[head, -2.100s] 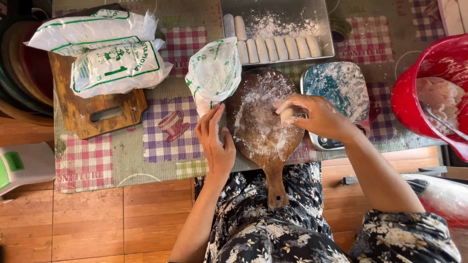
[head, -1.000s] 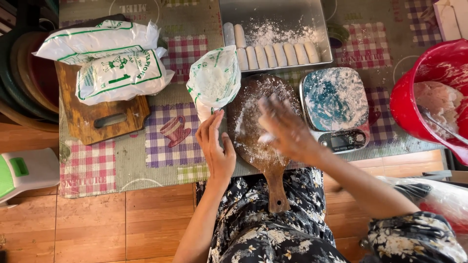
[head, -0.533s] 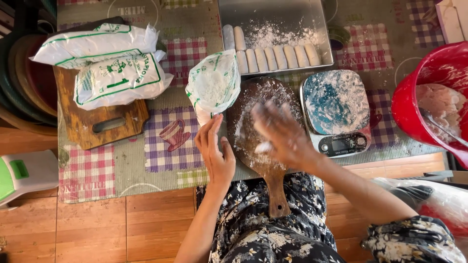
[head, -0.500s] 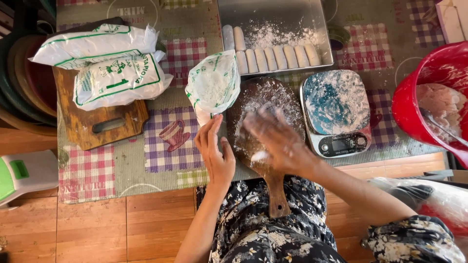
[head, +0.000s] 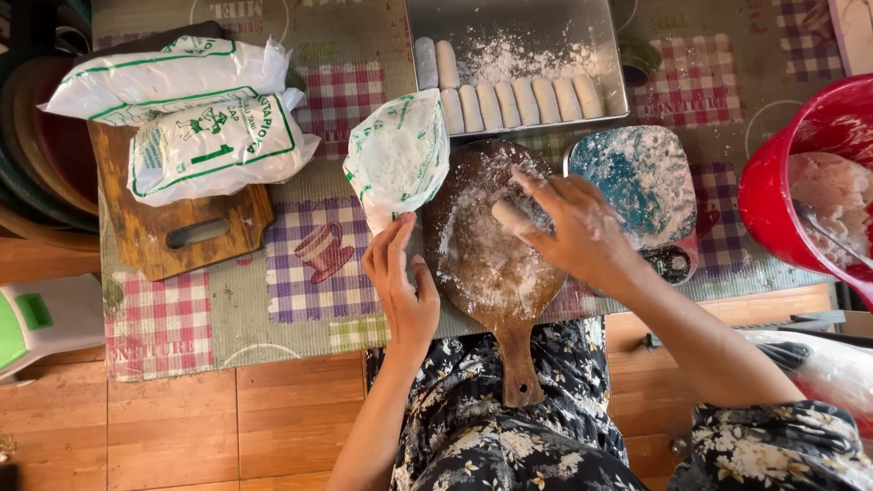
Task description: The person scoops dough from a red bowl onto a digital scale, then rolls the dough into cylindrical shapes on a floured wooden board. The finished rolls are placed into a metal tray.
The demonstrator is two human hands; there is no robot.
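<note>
A round wooden paddle board (head: 491,273) dusted with flour lies in front of me, its handle pointing toward my lap. My right hand (head: 582,232) lies palm down on a short roll of white dough (head: 511,216) at the board's upper part, pressing it against the floured wood. My left hand (head: 400,282) rests with fingers together against the board's left edge, just below an open bag of flour (head: 397,159). A metal tray (head: 518,64) beyond the board holds a row of several finished dough rolls and loose flour.
A kitchen scale (head: 641,186) with a floured blue top sits right of the board. A red bucket (head: 800,182) with dough stands at far right. Two sealed flour bags (head: 186,118) lie on a wooden cutting board (head: 182,232) at left. Checked mat below.
My right hand has slid back and forth over the board, and the dough under it is now rolled into a short log near the top. The left hand has stayed put.
</note>
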